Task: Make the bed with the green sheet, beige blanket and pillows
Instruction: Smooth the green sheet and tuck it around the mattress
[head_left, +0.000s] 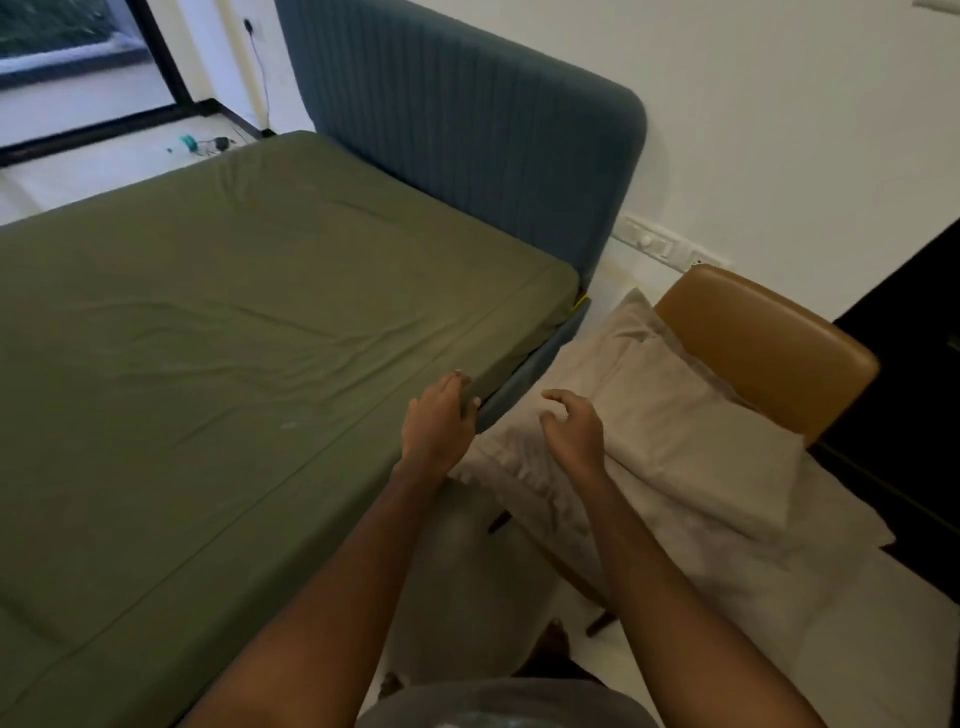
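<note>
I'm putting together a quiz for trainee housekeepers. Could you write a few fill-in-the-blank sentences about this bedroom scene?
1. The sheet covering the bed is ____ in colour.
2. The pillows are stacked on a ____ beside the bed.
3. The left hand grips the sheet at the bed's edge, while the right hand holds ____.
4. The padded headboard is ____ in colour.

Missing words: green; chair; nothing; blue.
</note>
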